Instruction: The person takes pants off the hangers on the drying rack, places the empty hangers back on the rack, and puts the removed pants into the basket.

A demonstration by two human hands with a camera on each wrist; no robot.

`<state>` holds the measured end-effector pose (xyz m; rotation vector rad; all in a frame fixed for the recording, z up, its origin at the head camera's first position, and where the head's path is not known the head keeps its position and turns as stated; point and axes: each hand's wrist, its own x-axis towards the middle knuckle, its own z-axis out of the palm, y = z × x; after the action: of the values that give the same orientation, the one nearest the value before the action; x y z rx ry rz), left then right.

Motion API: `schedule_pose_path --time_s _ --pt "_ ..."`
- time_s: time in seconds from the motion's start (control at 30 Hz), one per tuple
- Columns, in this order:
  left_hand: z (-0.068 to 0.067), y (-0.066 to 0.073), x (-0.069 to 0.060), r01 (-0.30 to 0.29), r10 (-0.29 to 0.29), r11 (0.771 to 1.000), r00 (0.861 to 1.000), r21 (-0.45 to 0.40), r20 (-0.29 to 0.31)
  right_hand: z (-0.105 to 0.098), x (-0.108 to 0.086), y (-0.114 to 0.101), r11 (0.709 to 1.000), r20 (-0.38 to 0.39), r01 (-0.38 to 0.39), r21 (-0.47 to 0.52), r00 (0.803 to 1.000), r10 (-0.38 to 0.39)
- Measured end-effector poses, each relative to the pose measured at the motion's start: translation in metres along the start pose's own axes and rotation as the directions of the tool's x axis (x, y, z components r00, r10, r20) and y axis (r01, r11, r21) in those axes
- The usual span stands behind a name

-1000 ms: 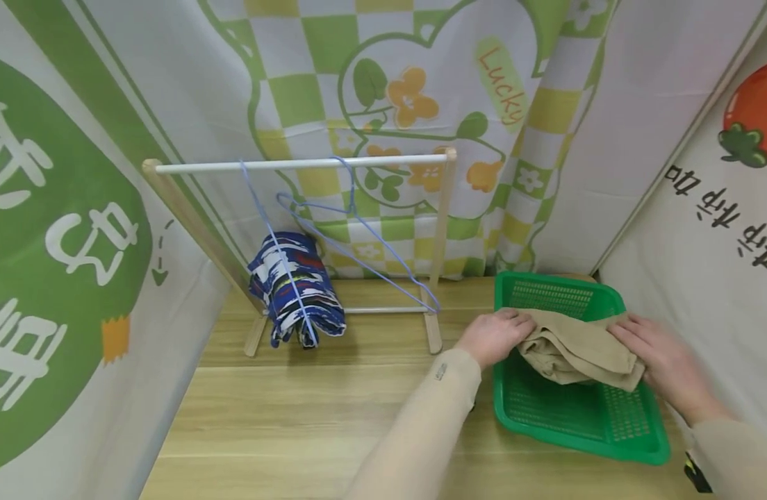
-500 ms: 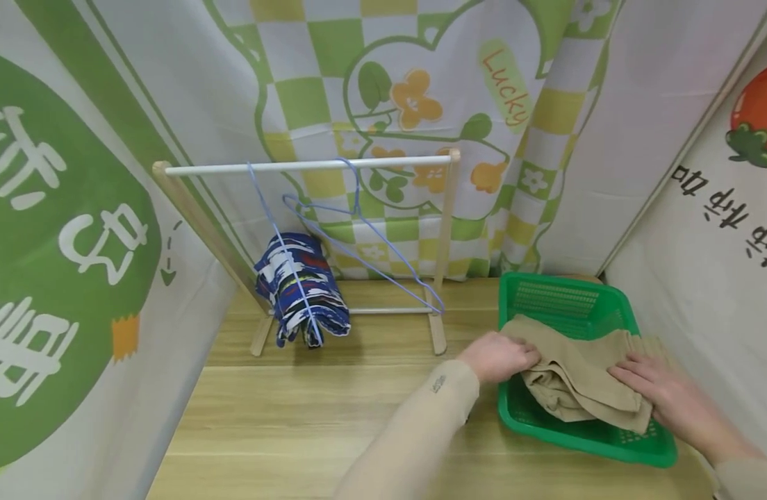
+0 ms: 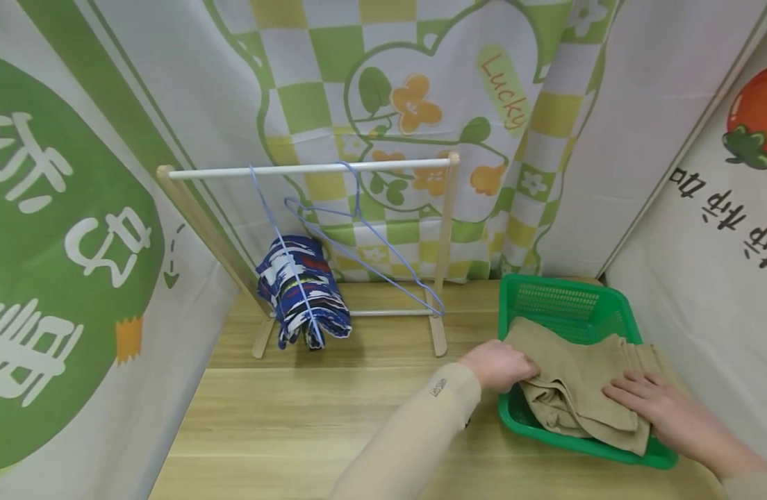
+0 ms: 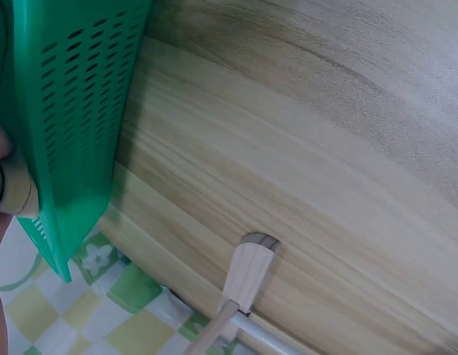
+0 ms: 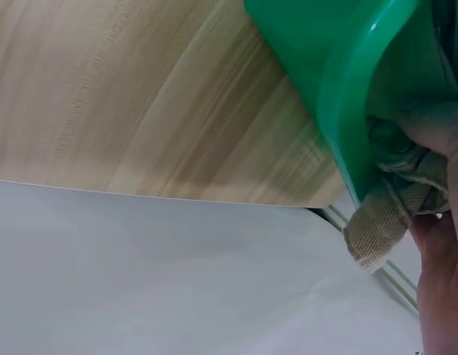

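Note:
A folded khaki garment [image 3: 583, 375] lies in the green basket [image 3: 577, 278], its right part draped at the rim. My left hand [image 3: 497, 364] grips its left edge with curled fingers; in the left wrist view a bit of the cloth [image 4: 20, 185] shows at the basket's side [image 4: 81, 111]. My right hand [image 3: 665, 410] lies over the garment's right end, fingers on top. In the right wrist view the thumb and fingers of that hand [image 5: 443, 296] are on either side of bunched cloth [image 5: 380, 225], by the basket rim [image 5: 354, 81].
Left of the basket stands a rack with a white rail [image 3: 308, 169] and wooden legs. From it hang a blue hanger [image 3: 390, 246] and another carrying a folded blue patterned garment [image 3: 302, 285]. A patterned curtain [image 3: 421, 42] is behind; white walls flank the wooden table [image 3: 283, 417].
The khaki garment has moved down and toward the near side of the basket. The right hand has moved nearer with it, and the left hand slightly. The view has shifted a little.

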<state>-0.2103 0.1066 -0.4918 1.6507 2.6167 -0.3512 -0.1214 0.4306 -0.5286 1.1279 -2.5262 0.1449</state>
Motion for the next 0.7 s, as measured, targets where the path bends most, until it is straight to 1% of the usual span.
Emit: schedule_pose_path --time_s 0.13,0.27,0.37,0.53,0.7 --pt "-0.001 0.0 -0.001 -0.001 0.002 1.0 1.0 -0.026 0.029 -0.001 0.003 0.001 1.0 0.031 0.014 -0.02 0.999 -0.013" --pt "-0.001 0.001 -0.002 -0.007 0.009 0.999 0.999 -0.037 0.044 -0.001 0.006 0.001 0.997 0.098 -0.008 -0.077 0.995 0.016" --pt "0.001 0.002 -0.001 -0.003 0.006 0.999 0.998 -0.044 0.058 -0.001 0.009 0.002 0.992 0.134 -0.019 -0.122 0.99 0.036" --pt "0.002 0.003 -0.002 0.009 -0.005 0.999 0.997 -0.052 0.071 0.002 0.014 0.004 0.985 0.147 -0.006 -0.171 0.989 0.032" --pt "0.002 0.003 -0.003 0.006 -0.001 0.998 0.997 -0.067 0.082 0.004 0.018 0.01 0.98 0.162 0.021 -0.2 0.987 0.012"
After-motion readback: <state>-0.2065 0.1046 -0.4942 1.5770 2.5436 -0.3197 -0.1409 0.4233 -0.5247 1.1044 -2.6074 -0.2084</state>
